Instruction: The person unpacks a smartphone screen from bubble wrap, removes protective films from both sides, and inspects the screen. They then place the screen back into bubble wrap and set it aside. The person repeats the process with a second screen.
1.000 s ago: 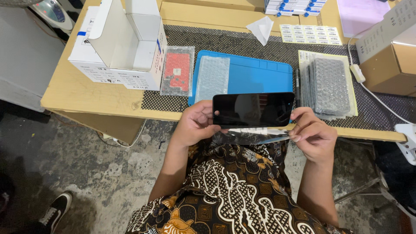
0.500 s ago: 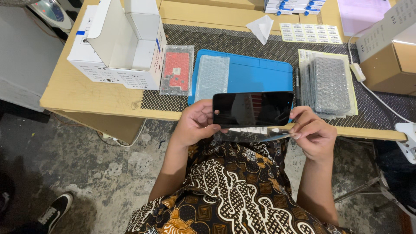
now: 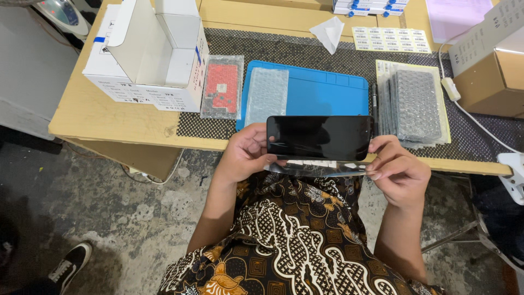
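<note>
While my left hand (image 3: 245,155) pinches the black phone screen (image 3: 320,137) above my lap and my right hand (image 3: 396,172) peels its clear film (image 3: 316,168), a hard tug could drop the screen off the worktop (image 3: 109,117) edge.

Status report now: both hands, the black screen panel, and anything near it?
Left hand grips black screen panel at its left end. Right hand pinches clear film under it. Blue mat just beyond, not touching.

Short-sleeved batik shirt (image 3: 295,246), brown-black-cream pattern; bare forearms
</note>
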